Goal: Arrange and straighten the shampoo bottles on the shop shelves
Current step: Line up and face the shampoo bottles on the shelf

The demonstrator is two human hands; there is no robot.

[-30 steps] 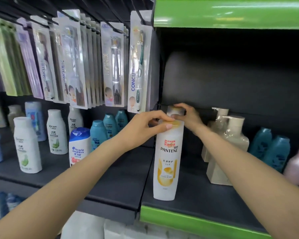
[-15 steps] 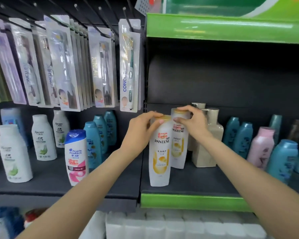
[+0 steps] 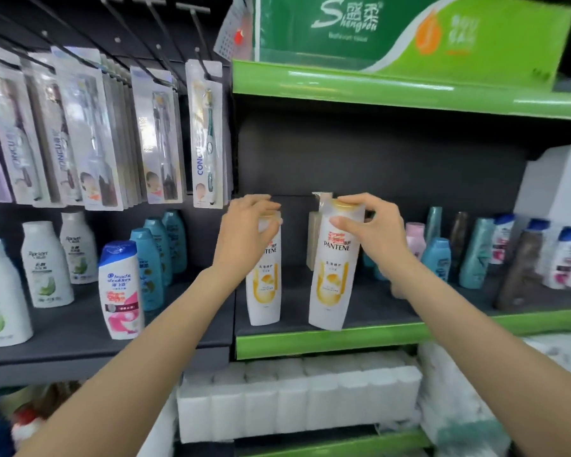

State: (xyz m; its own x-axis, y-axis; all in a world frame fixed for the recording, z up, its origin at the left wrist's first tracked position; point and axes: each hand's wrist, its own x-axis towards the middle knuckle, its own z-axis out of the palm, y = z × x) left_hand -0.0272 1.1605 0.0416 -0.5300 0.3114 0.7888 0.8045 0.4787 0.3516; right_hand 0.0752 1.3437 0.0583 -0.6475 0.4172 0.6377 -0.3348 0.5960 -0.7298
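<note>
The 2 Pantene bottles now stand apart, left hand [image 3: 244, 239] gripping the left bottle [image 3: 264, 285], right hand [image 3: 373, 232] fingers pinching the right bottle [image 3: 330, 278]; labels should face forward, level.

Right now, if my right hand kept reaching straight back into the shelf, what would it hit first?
Probably the beige pump bottle behind the Pantene bottle that your right hand holds, then the dark back panel; depth is unclear.

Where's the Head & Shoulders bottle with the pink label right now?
In the head view the Head & Shoulders bottle stands left of centre on the grey shelf, near its front edge, just in front of the teal bottles and left of the left hand.
</note>
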